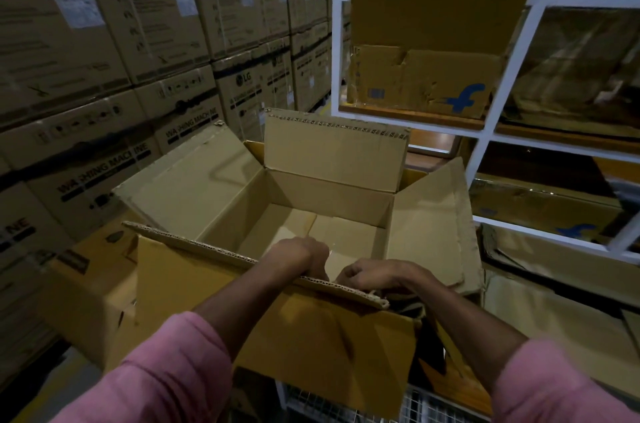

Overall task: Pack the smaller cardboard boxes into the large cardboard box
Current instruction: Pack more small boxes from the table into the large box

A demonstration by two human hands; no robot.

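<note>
The large cardboard box (pixel 221 200) stands open in front of me, all its flaps raised or folded outward. Only bare cardboard floor shows inside it. My left hand (pixel 298 254) reaches over the near flap into the box with its fingers pointing down; the flap hides the fingertips. My right hand (pixel 372 275) is curled at the near flap's top edge, close to the right corner, and seems to grip that edge. A smaller cardboard box (pixel 422 83) with a blue logo sits on the white shelf at upper right.
Stacked washing-machine cartons (pixel 104 58) wall in the left side. A white shelf frame (pixel 498 90) with wooden boards stands on the right, with more cardboard (pixel 554 270) below it. A white wire mesh (pixel 346 402) shows under the large box.
</note>
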